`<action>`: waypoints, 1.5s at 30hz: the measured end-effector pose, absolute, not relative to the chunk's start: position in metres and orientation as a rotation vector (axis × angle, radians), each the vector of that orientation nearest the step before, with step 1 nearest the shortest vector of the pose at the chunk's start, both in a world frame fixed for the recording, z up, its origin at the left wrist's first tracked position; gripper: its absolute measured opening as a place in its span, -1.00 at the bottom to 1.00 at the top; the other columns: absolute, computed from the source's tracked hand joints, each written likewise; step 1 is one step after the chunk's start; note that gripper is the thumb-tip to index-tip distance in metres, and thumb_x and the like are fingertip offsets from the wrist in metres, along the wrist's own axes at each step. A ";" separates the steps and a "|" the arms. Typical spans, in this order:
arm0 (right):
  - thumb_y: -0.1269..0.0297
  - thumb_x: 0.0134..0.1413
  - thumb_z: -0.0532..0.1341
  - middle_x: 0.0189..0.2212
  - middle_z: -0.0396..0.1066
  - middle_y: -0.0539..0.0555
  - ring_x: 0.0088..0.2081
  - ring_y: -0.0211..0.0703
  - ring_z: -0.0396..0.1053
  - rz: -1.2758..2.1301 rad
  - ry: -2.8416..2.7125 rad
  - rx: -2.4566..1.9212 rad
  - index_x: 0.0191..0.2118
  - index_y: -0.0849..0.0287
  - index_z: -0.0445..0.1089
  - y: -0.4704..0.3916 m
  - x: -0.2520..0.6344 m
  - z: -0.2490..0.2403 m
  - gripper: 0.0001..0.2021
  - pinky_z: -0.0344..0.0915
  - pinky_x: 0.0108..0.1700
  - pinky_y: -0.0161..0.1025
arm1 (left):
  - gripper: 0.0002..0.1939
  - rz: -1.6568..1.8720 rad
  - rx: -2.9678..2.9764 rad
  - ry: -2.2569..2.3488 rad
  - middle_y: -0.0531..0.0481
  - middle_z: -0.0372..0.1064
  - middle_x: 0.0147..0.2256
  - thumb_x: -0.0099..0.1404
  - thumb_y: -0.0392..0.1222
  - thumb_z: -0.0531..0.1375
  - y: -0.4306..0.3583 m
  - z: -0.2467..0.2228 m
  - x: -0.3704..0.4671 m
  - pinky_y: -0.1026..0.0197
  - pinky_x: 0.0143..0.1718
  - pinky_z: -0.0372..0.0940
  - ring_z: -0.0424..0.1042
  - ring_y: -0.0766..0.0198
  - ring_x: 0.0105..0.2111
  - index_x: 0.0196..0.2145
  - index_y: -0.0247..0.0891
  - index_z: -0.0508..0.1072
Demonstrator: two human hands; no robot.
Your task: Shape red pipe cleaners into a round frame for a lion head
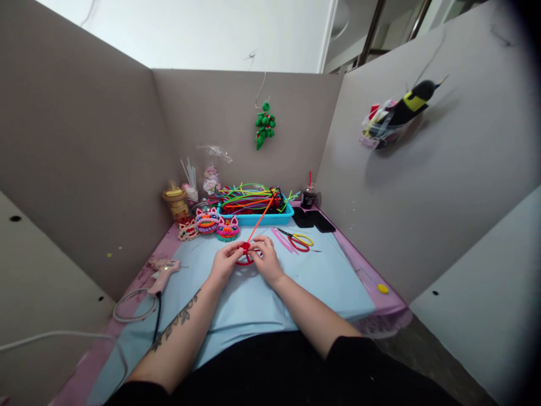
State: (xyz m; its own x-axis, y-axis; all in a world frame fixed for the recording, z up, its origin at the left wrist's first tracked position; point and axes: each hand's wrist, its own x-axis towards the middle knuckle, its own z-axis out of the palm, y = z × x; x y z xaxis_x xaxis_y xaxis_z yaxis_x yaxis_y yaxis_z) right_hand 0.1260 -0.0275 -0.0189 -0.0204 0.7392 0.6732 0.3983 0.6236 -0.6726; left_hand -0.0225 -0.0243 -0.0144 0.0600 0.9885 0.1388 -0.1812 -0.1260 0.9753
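The red fuzzy piece (245, 246) is sitting between the left hand (226, 261) and right hand (266, 260), whose fingers are pinching it over the bench (325, 276). They are seemingly fastening an orange stem (258, 221); bending it probably calls for steady bracing.

With the clock centred on the view, a green ornament (265, 125) is hung at twelve and a black object (393, 118) (banded in yellow) at two. A dark drink (309, 198) is set at three, inward; a yellow disc (382, 289) is placed at four, a yellow-topped container (176, 204) at nine.
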 end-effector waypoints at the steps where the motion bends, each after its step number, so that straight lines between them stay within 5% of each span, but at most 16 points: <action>1: 0.38 0.00 0.19 -0.23 0.26 0.09 -0.08 -0.09 0.22 0.349 -1.634 -0.957 -0.40 0.11 0.39 -0.027 0.126 -0.019 -0.95 0.15 0.02 -0.09 | -0.57 1.326 1.208 0.958 -0.14 0.51 -0.28 -0.03 -0.08 0.33 -0.025 -0.014 -0.022 0.12 -0.13 0.27 0.46 0.14 -0.27 -0.20 -0.33 0.50; 11: 0.36 -0.06 0.21 -0.10 0.24 0.14 0.02 -0.05 0.18 0.333 -1.547 -0.968 -0.26 0.12 0.31 -0.029 0.123 -0.017 -0.83 0.12 0.08 -0.05 | -0.57 1.450 1.170 0.988 -0.13 0.50 -0.27 -0.01 -0.07 0.31 -0.023 -0.013 -0.022 0.16 -0.17 0.28 0.45 0.17 -0.27 -0.18 -0.33 0.47; 16: 0.31 -0.06 0.23 -0.03 0.18 0.13 0.07 -0.01 0.11 0.176 -1.640 -1.051 -0.41 0.12 0.39 -0.032 0.122 -0.017 -0.97 0.05 0.11 -0.02 | -0.55 1.499 1.182 0.972 -0.15 0.48 -0.22 0.00 -0.06 0.29 -0.024 -0.013 -0.021 0.16 -0.17 0.28 0.45 0.17 -0.24 -0.15 -0.32 0.44; 26: 0.32 0.03 0.14 -0.05 0.20 0.15 0.05 -0.03 0.12 0.276 -1.587 -1.067 -0.48 0.14 0.35 -0.030 0.118 -0.018 -0.88 0.06 0.10 0.00 | -0.57 1.493 1.185 0.966 -0.12 0.48 -0.27 0.00 -0.09 0.30 -0.029 -0.011 -0.016 0.20 -0.22 0.28 0.45 0.21 -0.29 -0.16 -0.32 0.43; 28: 0.29 0.02 0.16 0.00 0.17 0.16 0.07 -0.02 0.12 0.344 -1.568 -1.011 -0.38 0.12 0.35 -0.032 0.121 -0.016 -0.94 0.09 0.08 -0.01 | -0.59 1.528 1.164 0.958 -0.09 0.48 -0.28 -0.01 -0.10 0.31 -0.027 -0.011 -0.017 0.21 -0.20 0.26 0.44 0.22 -0.28 -0.19 -0.30 0.43; 31: 0.29 0.01 0.14 0.09 0.09 0.19 0.08 -0.04 0.13 0.409 -1.502 -0.921 -0.07 0.11 0.22 -0.032 0.127 -0.015 -0.69 0.19 -0.01 -0.08 | -0.64 1.602 1.091 0.939 -0.03 0.47 -0.31 -0.02 -0.13 0.32 -0.023 -0.013 -0.022 0.25 -0.20 0.24 0.42 0.28 -0.30 -0.24 -0.28 0.44; 33: 0.35 0.02 0.08 0.02 0.16 0.19 0.01 -0.08 0.20 0.432 -1.441 -0.930 0.00 0.12 0.15 -0.030 0.131 -0.016 -0.64 0.23 -0.07 -0.12 | -0.66 1.623 1.029 0.918 0.00 0.45 -0.35 -0.03 -0.13 0.32 -0.020 -0.015 -0.025 0.27 -0.23 0.23 0.41 0.31 -0.34 -0.27 -0.28 0.43; 45: 0.50 -0.03 0.10 -0.35 0.33 0.06 -0.21 -0.10 0.25 0.289 -1.702 -0.899 -0.34 0.10 0.38 -0.026 0.128 -0.019 -0.82 0.20 -0.09 -0.11 | -0.56 1.473 1.064 0.889 -0.01 0.45 -0.39 -0.06 -0.10 0.33 -0.023 -0.013 -0.022 0.27 -0.36 0.25 0.41 0.30 -0.43 -0.21 -0.28 0.37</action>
State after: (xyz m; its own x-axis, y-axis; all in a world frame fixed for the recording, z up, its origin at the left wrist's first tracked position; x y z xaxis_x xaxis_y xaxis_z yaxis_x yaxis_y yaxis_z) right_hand 0.1281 -0.0263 -0.0188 -0.0756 0.6902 0.7197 0.4139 0.6784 -0.6071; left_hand -0.0220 -0.0232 -0.0133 -0.0397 0.9871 0.1549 -0.3228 -0.1594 0.9329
